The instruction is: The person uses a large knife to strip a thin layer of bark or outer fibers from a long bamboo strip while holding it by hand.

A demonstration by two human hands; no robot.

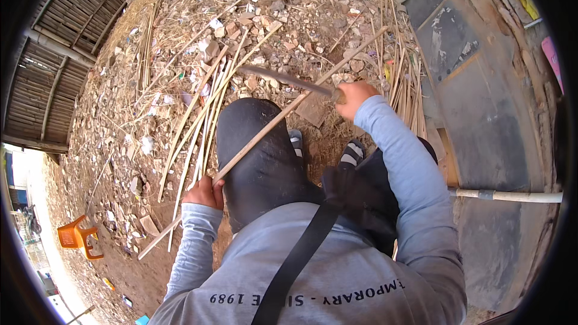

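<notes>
My left hand [205, 193] is closed around the lower part of a long bamboo strip [259, 136]. The strip slants up to the right across my left thigh, and its far end passes beyond my right hand. In my right hand [355, 99] is the handle of a long-bladed knife [283, 78], its blade pointing left. The blade crosses the strip in the picture; whether they touch, I cannot tell. Several split bamboo strips [201, 108] lie on the ground beside my left knee.
More strips [409, 87] lie at the right, along dark sheet panels [481, 138]. Stones and rubble [289, 6] cover the ground ahead. A bamboo-slat wall [72, 30] stands at upper left, an orange plastic chair [75, 236] at lower left. A pale pipe [512, 195] juts in from the right.
</notes>
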